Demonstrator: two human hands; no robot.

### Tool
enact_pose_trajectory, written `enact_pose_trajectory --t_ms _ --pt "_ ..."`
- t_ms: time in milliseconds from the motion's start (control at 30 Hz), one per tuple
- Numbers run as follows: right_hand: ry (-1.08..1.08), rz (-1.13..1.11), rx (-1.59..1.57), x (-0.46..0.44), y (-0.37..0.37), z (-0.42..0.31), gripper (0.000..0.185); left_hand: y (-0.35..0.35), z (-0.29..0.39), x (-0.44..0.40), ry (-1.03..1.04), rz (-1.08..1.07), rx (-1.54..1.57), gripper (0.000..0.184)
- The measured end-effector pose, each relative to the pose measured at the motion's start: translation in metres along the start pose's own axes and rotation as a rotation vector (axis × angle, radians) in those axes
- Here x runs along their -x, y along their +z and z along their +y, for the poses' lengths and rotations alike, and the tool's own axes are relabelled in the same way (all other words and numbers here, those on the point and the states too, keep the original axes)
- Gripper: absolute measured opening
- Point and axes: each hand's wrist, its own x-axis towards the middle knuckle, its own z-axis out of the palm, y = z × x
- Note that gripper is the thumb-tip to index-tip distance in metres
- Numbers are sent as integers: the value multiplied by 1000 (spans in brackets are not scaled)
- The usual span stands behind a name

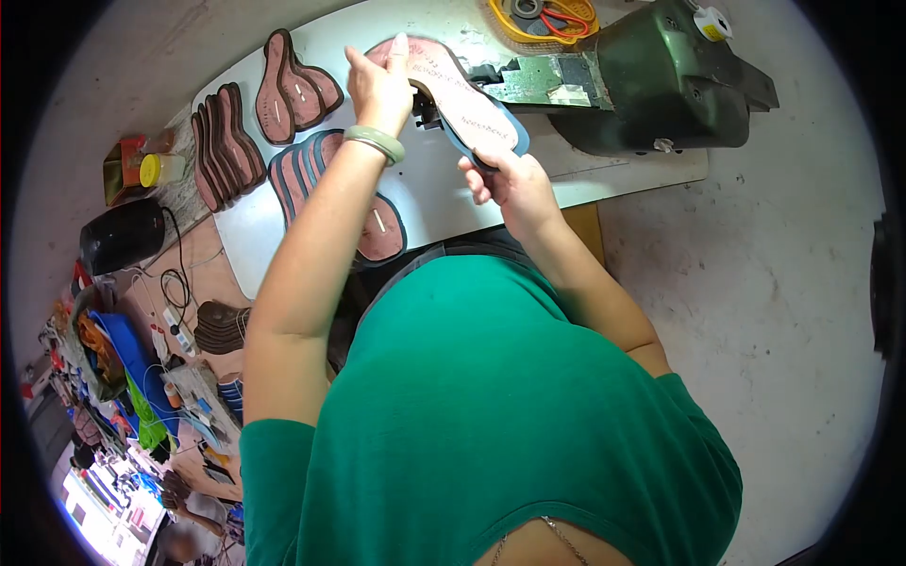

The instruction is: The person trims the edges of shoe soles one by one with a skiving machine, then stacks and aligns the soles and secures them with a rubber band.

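A shoe insole (460, 94), pinkish-white with printed lettering and a blue edge at one end, is held in both hands beside the machine's working end. My left hand (382, 90), below a pale green bangle, is closed on its wider end near the table's back edge. At the narrower end, my right hand (519, 184) pinches the blue rim, thumb on top. Under my left forearm, a row of blue-edged insoles (293, 179) lies partly hidden. Dark-edged insoles (278, 99) overlap further back, and another overlapping row of insoles (226, 141) lies to the left.
A green machine (661, 80) stands at the right, its arm reaching toward the insole. Behind it, a yellow basket (500, 28) holds red-handled scissors. Left of the white table (434, 203) are a yellow-lidded jar (162, 170), a black device (123, 236) and cables. Another person sits lower left.
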Motion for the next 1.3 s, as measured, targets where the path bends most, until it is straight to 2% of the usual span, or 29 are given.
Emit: enact_pose_trajectory --t_ms 33,67,167,200,300,333,433,600,733,833,1100,1300 --pt "-8 9 -15 -4 3 0 28 -1 -1 -4 142 21 -170 80" --pt "-8 8 -12 -9 4 0 28 -6 6 -8 140 22 -168 80" --pt "-6 -23 -42 -22 5 1 27 -23 25 -24 881 -235 -414 71" --pt "-5 -25 -41 -27 6 2 27 -27 33 -31 880 -233 -416 71" --pt "-16 -37 -9 -40 9 2 28 -33 51 -56 1043 -888 -376 48" --pt "-15 -36 -8 -43 10 2 28 -33 58 -61 1042 -888 -374 48" --pt "-24 -79 5 -52 11 0 30 -29 74 -71 889 -1209 -515 35" --pt "-14 -59 34 -56 12 -3 32 -34 64 -73 979 -1074 -541 30" --pt "-23 -33 87 -57 9 -4 33 -44 59 -69 879 -1140 -469 31" --pt "-44 -27 127 -58 2 -6 34 -52 57 -59 662 -1184 -449 32" --pt "-69 -14 226 -56 -7 -23 35 -66 48 -29 476 -1182 -85 38" --pt "-68 -18 206 -44 -10 0 34 -66 43 -10 349 -1103 -61 43"
